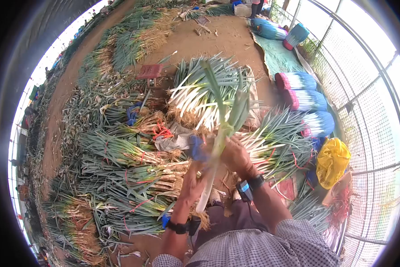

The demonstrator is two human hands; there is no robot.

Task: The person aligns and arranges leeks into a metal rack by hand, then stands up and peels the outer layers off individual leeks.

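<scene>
A long leek (214, 164) stands nearly upright in front of me, its green leaves up and its roots down by my lap. My right hand (236, 154) is closed on its upper stalk, just below where the leaves fan out. My left hand (193, 181) is beside the lower stalk; its fingers are smeared by motion, near a blurred blue thing (198, 148) that I cannot make out. Beyond the hands lies a pile of leeks (204, 95) with white stalks and roots. More leeks (271, 147) lie to the right.
Tied leek bundles (135, 196) cover the ground at the left. A small red stool (150, 72) stands beyond them. Blue-wrapped bundles (303, 99) and a yellow bag (333, 163) line the right side, near a mesh wall (364, 107). A person (256, 8) stands far back.
</scene>
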